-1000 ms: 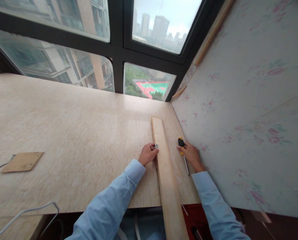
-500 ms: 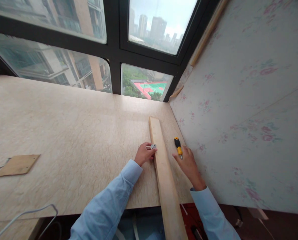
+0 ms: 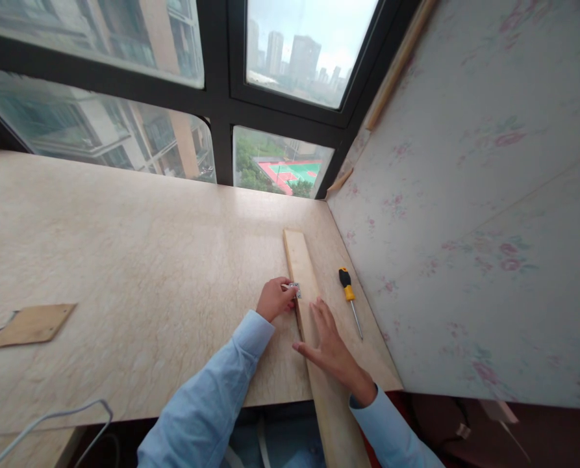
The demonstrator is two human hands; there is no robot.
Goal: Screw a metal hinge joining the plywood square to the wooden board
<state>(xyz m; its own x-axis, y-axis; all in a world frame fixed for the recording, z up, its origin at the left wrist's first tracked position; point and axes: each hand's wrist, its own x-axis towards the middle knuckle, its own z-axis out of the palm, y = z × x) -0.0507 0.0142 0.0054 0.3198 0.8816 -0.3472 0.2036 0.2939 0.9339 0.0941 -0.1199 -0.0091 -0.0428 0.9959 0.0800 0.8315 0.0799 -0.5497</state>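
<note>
A long wooden board (image 3: 303, 260) lies on the marble-patterned sill, its near end reaching past the front edge. At the board's left edge, my left hand (image 3: 274, 299) pinches a small silvery metal plate with holes (image 3: 296, 290), which rests against the wood. The fingers partly cover this plate, so its full shape cannot be made out. My right hand (image 3: 329, 344) is over the board just nearer to me, thumb and fingers apart, with nothing in it. Right of the board lies a screwdriver (image 3: 347, 286) with a black and yellow handle, its shaft pointing towards me.
A flowered wall (image 3: 465, 260) bounds the sill on the right, and dark-framed windows (image 3: 221, 104) stand behind it. Far left on the sill (image 3: 148, 260) is a thin brown panel (image 3: 34, 325). A pale cable (image 3: 75, 411) loops at the front left.
My right hand has moved left from beside the screwdriver to over the board. The board's far end has shifted slightly left. My left hand keeps its pinch on the metal plate.
</note>
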